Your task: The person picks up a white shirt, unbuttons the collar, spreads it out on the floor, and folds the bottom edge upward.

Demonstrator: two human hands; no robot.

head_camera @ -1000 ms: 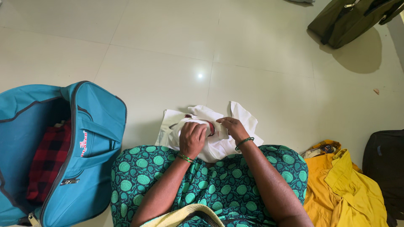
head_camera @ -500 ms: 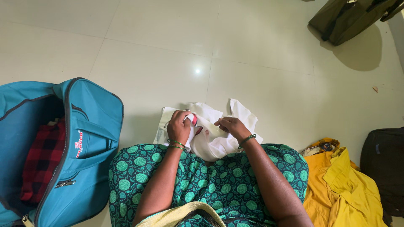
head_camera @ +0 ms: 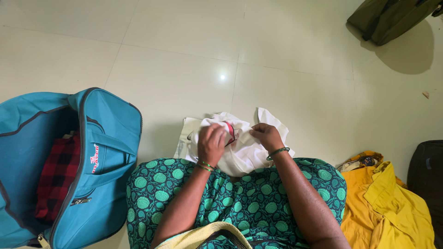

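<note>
A crumpled white cloth with a red-trimmed patch lies on the pale tiled floor just beyond my knees. My left hand grips a fold of it at the left, fingers curled over the red part. My right hand pinches the cloth at the right side, a few centimetres away. Both wrists wear green bangles. My lap is covered by a green patterned garment.
An open teal bag holding a red-and-black checked cloth sits at my left. Yellow clothes lie at my right, with a black bag beyond them. An olive green bag rests at the far right on the floor.
My left hand shifted right along the white cloth and now covers more of the red part. My right hand stayed holding the cloth's right side.
</note>
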